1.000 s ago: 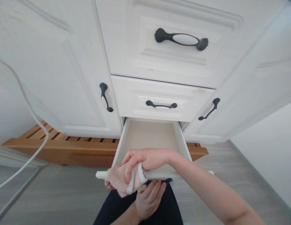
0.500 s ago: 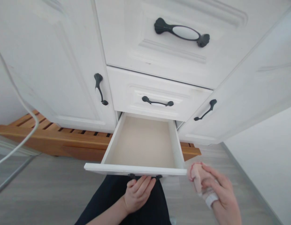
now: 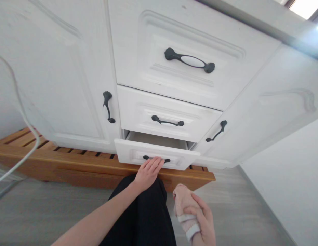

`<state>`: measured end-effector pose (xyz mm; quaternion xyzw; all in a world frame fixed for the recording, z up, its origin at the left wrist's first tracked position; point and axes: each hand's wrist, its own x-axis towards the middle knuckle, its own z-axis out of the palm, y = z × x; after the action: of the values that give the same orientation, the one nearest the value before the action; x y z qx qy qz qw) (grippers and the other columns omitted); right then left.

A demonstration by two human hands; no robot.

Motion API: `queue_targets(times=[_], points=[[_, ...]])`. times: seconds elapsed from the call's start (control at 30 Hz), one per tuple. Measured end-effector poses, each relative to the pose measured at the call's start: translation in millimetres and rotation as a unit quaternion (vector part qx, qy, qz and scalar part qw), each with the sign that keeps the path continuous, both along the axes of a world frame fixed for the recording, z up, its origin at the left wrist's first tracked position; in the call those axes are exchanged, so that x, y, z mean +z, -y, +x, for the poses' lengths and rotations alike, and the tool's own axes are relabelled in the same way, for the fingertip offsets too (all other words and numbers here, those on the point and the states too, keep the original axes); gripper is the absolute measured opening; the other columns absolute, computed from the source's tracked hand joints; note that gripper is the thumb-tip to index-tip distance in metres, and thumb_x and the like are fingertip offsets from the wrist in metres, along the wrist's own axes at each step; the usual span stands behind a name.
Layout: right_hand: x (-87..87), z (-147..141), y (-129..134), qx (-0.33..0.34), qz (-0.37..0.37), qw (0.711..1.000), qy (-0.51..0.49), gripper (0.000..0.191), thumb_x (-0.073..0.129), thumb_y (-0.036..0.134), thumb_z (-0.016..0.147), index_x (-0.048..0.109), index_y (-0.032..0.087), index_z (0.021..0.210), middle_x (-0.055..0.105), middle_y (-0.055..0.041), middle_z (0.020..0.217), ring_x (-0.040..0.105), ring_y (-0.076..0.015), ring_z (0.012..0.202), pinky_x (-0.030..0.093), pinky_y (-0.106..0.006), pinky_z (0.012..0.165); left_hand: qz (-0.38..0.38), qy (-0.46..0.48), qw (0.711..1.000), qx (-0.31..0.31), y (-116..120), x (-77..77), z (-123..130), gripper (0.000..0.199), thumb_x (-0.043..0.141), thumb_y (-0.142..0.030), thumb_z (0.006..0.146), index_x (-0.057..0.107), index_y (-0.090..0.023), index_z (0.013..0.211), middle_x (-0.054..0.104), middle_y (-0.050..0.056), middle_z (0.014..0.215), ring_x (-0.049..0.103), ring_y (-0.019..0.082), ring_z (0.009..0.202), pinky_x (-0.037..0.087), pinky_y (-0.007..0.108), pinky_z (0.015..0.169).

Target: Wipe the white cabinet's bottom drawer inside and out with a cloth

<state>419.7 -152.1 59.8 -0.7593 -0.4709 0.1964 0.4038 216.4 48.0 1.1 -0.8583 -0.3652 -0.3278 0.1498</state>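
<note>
My left hand (image 3: 148, 171) is closed over the black drawer handle (image 3: 167, 161), with its fingertips along the handle's middle. That handle belongs to the bottom drawer (image 3: 184, 159), which stands partly pulled out. Only a strip of the drawer's inside shows above its white front. Lower right, my right hand (image 3: 203, 218) grips soft pale pink socks (image 3: 184, 201) with white bands, held in the air in front of the cabinet. The fingers wrap around the fabric from the right and cover part of it.
Above, the middle drawer (image 3: 159, 106) and top drawer (image 3: 138, 68) are closed. Cabinet doors flank them, left (image 3: 79, 78) and right (image 3: 251, 112). A slatted wooden bench (image 3: 84, 164) runs beneath. A white cable (image 3: 23, 109) hangs at the left. My legs (image 3: 146, 212) are below.
The bottom drawer has slid most of the way in, with my left hand following at its handle. My right hand has moved left with the socks. The view has tilted up.
</note>
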Motion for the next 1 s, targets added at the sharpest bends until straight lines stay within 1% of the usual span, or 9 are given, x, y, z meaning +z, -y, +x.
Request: queue_targets(times=[0.13, 0.27, 0.4, 0.5, 0.57, 0.67, 0.77, 0.87, 1.0], points=[[-6.1, 3.0, -8.0, -0.072, 0.080, 0.988, -0.112, 0.028, 0.068, 0.034, 0.073, 0.079, 0.024, 0.097, 0.075, -0.0116, 0.109, 0.070, -0.0320, 0.095, 0.057, -0.042, 0.073, -0.035, -0.026, 0.999, -0.001, -40.1, 5.6, 6.9, 0.069, 0.051, -0.014, 0.089, 0.036, -0.019, 0.156, 0.054, 0.006, 0.154, 0.046, 0.022, 0.142, 0.027, 0.039, 0.122], [0.7, 1.3, -16.0, -0.035, 0.091, 0.986, -0.139, 0.024, 0.068, 0.030, 0.073, 0.080, 0.024, 0.093, 0.076, -0.0084, 0.094, 0.071, -0.0286, 0.079, 0.055, -0.039, 0.065, -0.055, -0.034, 0.998, -0.009, -51.8, 6.1, 10.7, 0.073, 0.050, -0.013, 0.088, 0.031, -0.020, 0.159, 0.052, 0.006, 0.155, 0.044, 0.021, 0.144, 0.028, 0.039, 0.122], [32.1, -0.9, -37.2, -0.009, 0.180, 0.982, -0.048, 0.014, 0.071, 0.030, 0.075, 0.079, 0.024, 0.086, 0.069, -0.0105, 0.121, 0.066, -0.0312, 0.108, 0.052, -0.044, 0.090, -0.075, -0.032, 0.997, -0.010, -45.5, 14.8, 12.5, 0.074, 0.050, -0.016, 0.090, 0.026, -0.017, 0.160, 0.043, 0.008, 0.161, 0.035, 0.023, 0.150, 0.025, 0.041, 0.125], [55.1, 7.9, -81.3, -0.029, 0.249, 0.966, 0.066, 0.018, 0.065, 0.026, 0.081, 0.076, 0.022, 0.095, 0.056, -0.0111, 0.138, 0.053, -0.0316, 0.127, 0.038, -0.050, 0.110, -0.092, -0.011, 0.996, 0.008, -28.6, 11.9, 1.5, 0.073, 0.051, -0.017, 0.090, 0.029, -0.019, 0.159, 0.037, 0.011, 0.165, 0.032, 0.027, 0.152, 0.031, 0.042, 0.122], [61.1, 19.8, -121.5, -0.056, 0.283, 0.947, 0.140, 0.030, 0.054, 0.020, 0.084, 0.072, 0.021, 0.108, 0.053, -0.0128, 0.137, 0.050, -0.0296, 0.129, 0.036, -0.051, 0.112, -0.117, 0.018, 0.993, 0.023, -5.1, -5.4, -13.5, 0.071, 0.048, -0.014, 0.090, 0.032, -0.022, 0.158, 0.038, 0.012, 0.163, 0.035, 0.028, 0.151, 0.036, 0.043, 0.119], [52.2, 36.2, -177.6, -0.016, 0.278, 0.938, 0.208, 0.038, 0.047, 0.018, 0.083, 0.066, 0.018, 0.115, 0.055, -0.0152, 0.130, 0.050, -0.0306, 0.127, 0.037, -0.054, 0.109, -0.205, 0.066, 0.975, 0.061, 49.6, -52.8, -34.1, 0.070, 0.043, -0.011, 0.090, 0.033, -0.028, 0.157, 0.040, 0.010, 0.162, 0.041, 0.027, 0.147, 0.043, 0.045, 0.116], [34.7, 31.7, -207.5, 0.022, 0.285, 0.917, 0.277, 0.031, 0.055, 0.023, 0.083, 0.064, 0.017, 0.112, 0.056, -0.0165, 0.125, 0.047, -0.0350, 0.128, 0.035, -0.060, 0.109, -0.330, 0.199, 0.909, 0.158, 107.4, -101.4, -34.2, 0.053, 0.037, -0.022, 0.098, 0.044, -0.022, 0.151, 0.051, 0.013, 0.151, 0.051, 0.027, 0.139, 0.048, 0.051, 0.114], [28.3, -2.1, -213.9, 0.098, 0.285, 0.897, 0.322, 0.036, 0.047, 0.015, 0.087, 0.062, 0.019, 0.120, 0.055, -0.0145, 0.129, 0.042, -0.0331, 0.134, 0.034, -0.059, 0.112, -0.402, 0.307, 0.844, 0.179, 138.2, -129.1, -17.4, 0.051, 0.030, -0.025, 0.100, 0.046, -0.018, 0.148, 0.058, 0.013, 0.142, 0.054, 0.025, 0.135, 0.047, 0.054, 0.116], [37.2, -72.9, -221.4, 0.203, 0.246, 0.876, 0.362, 0.061, 0.039, 0.005, 0.087, 0.052, 0.026, 0.143, 0.055, -0.0114, 0.139, 0.038, -0.0318, 0.137, 0.038, -0.055, 0.108, -0.440, 0.374, 0.800, 0.165, 134.9, -140.9, -4.8, 0.050, 0.031, -0.031, 0.100, 0.050, -0.020, 0.145, 0.057, 0.012, 0.145, 0.051, 0.026, 0.139, 0.041, 0.056, 0.120]])
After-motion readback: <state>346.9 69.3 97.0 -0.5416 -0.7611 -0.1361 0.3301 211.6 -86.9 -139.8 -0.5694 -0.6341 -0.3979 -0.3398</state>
